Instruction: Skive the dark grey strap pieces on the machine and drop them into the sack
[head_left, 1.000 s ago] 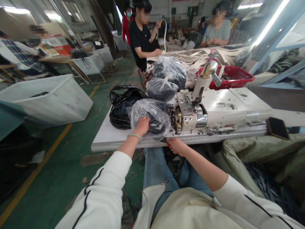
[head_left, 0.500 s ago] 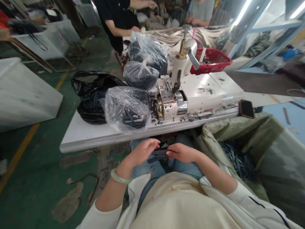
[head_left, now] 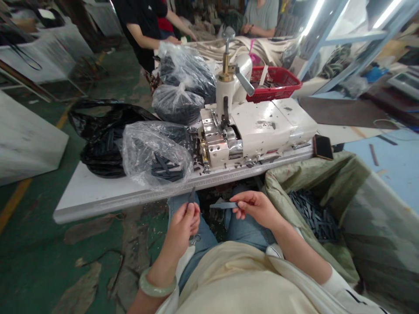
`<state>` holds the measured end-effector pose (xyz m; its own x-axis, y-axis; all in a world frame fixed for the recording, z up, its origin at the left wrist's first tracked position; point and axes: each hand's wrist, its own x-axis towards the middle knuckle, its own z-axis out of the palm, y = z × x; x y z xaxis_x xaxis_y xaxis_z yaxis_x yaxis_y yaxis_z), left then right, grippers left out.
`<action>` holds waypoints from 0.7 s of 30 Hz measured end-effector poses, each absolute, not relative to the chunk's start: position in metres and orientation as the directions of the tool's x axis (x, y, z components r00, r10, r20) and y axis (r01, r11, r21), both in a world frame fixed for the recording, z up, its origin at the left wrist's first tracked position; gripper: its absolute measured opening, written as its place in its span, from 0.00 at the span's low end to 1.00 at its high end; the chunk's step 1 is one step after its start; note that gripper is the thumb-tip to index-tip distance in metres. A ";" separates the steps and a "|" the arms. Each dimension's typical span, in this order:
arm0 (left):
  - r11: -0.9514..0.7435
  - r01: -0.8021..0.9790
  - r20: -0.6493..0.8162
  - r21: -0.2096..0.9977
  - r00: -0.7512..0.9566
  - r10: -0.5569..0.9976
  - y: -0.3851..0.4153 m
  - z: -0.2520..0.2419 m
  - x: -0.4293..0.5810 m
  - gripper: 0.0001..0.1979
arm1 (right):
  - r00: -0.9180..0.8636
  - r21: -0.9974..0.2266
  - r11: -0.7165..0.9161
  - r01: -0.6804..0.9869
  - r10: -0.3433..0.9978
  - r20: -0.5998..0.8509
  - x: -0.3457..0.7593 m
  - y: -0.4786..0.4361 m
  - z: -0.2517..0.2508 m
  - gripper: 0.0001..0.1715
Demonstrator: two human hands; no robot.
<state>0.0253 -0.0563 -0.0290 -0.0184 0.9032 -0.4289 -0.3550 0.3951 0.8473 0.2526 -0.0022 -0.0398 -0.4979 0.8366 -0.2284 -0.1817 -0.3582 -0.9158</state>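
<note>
Just off the bench [head_left: 88, 185], our right hand [head_left: 258, 208] pinches a grey strip [head_left: 222, 205] jutting left; our left hand [head_left: 186, 222] clamps a dark strip [head_left: 191, 196], tip toward bench.

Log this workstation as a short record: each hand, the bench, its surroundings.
Left hand: grips a dark strip, tip pointing toward the bench
Right hand: pinches a grey strip, free end toward the left hand
Bench: white machine, clear plastic bag with dark strips inside, black bag, phone
Behind machine: red basket
Near right forearm: green cloth bin holding dark strips
</note>
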 end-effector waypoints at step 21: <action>0.149 -0.500 -0.207 0.853 -0.062 0.976 -0.038 -0.015 0.061 0.13 | -0.765 -0.458 -0.781 -0.425 0.580 -0.279 0.247 -0.018 -0.021 0.27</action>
<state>0.0609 -0.0381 -0.0153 -0.0621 0.9764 -0.2069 -0.4997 0.1490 0.8533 0.2466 -0.0177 -0.0211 -0.7653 0.5800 -0.2792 -0.4247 -0.7809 -0.4581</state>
